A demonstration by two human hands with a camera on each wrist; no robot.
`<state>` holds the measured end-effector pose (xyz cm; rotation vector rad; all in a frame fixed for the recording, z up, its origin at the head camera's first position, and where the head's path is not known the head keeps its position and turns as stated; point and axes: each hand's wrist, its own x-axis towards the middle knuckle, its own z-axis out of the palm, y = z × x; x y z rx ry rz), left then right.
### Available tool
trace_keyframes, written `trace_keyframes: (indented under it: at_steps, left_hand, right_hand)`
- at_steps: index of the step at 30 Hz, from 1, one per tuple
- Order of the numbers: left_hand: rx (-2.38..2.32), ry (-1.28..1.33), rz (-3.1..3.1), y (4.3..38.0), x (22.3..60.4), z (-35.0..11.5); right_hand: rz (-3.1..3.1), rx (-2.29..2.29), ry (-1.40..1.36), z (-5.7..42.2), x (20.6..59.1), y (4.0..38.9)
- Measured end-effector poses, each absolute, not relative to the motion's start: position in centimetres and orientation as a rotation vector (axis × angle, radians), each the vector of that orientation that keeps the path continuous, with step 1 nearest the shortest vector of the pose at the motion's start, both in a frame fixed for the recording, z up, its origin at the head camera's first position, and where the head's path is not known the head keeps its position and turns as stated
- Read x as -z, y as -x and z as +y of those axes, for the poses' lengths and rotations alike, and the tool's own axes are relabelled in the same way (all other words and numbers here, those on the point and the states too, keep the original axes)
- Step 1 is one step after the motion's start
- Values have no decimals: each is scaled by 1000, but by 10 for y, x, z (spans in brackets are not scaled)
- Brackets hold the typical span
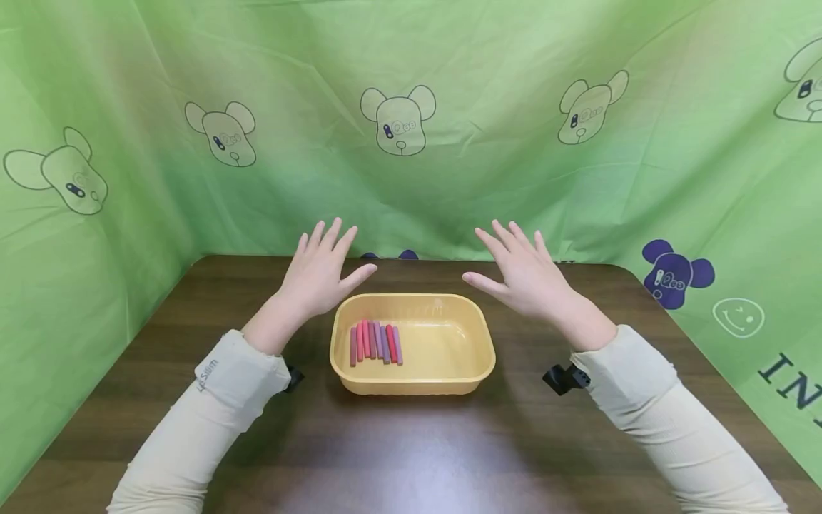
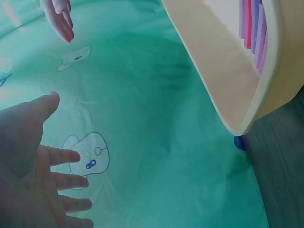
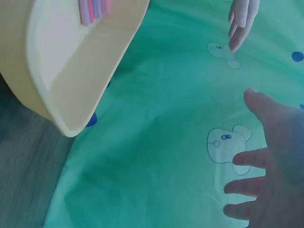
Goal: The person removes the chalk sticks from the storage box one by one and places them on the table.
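Note:
A yellow plastic basin [image 1: 449, 385] stands on the table between the two forearms. On its floor, toward the left side, several thin sticks [image 1: 372, 341] in pink, red and purple lie side by side; what they are made for I cannot tell. My left hand [image 1: 319, 275] hovers beyond the basin's left end with fingers spread and straight, holding nothing. Beyond the right end, my right hand [image 1: 528, 275] is likewise spread and holds nothing. Both wrist views show part of the basin, some sticks and the spread fingers, apart from the basin.
The dark wooden table [image 1: 411, 450] extends around the basin. Green cloth [image 1: 295, 178] printed with mouse heads hangs behind the table and along both sides. A black device [image 1: 565, 379] sits under the right wrist, and another dark piece [image 1: 294, 378] shows by the left cuff.

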<state>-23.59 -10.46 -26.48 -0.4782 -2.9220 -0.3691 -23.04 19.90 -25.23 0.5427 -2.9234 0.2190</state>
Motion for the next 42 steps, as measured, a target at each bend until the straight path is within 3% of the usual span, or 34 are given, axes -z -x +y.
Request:
trace_keyframes:
  at_steps: [21,42]
  left_hand:
    - [713,491,-2930,229,308,-136]
    - [781,782,-2891,230,344,-157]
  right_hand:
    - [-2892,-625,-870,179,271,239]
    - [-3048,-1079,-821,179,296,267]
